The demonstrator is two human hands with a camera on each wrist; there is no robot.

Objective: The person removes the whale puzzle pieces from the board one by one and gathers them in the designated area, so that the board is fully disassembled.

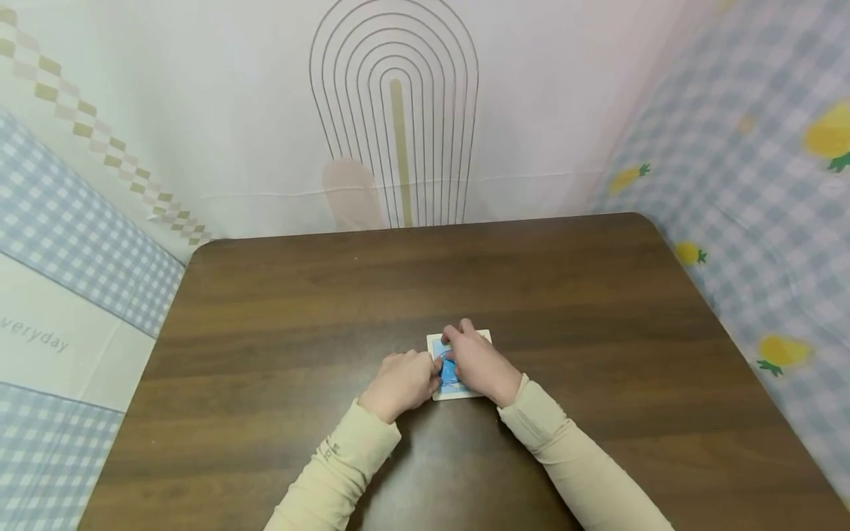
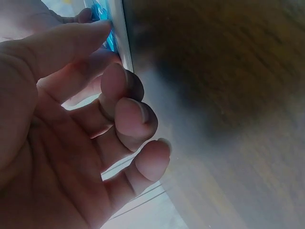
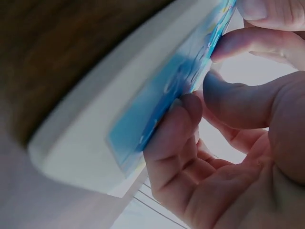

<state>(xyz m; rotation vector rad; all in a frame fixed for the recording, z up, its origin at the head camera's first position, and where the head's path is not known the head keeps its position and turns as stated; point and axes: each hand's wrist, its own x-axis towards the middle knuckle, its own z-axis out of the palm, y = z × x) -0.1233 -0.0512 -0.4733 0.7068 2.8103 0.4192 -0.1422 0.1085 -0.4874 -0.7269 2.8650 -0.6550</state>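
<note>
The left hand (image 1: 403, 380) and right hand (image 1: 482, 365), fingers curled, meet at a blue piece (image 1: 448, 372) on a white board (image 3: 76, 152) (whether either pinches it, I cannot tell) atop the surface (image 1: 299, 317), work seemingly begun but unfinished.

Two grips (image 1: 403, 385) (image 1: 483, 365), two pale sleeves (image 1: 340, 459) (image 1: 584, 461), one white-edged blue pad (image 3: 136, 106), one wooden table (image 1: 299, 310)

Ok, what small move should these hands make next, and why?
I'd probably press lightly with the right hand to steady the white-bordered panel: that hand's fingertips touch its blue face, the left hand is at its left edge, and nothing else is seen bracing it on the table.
</note>
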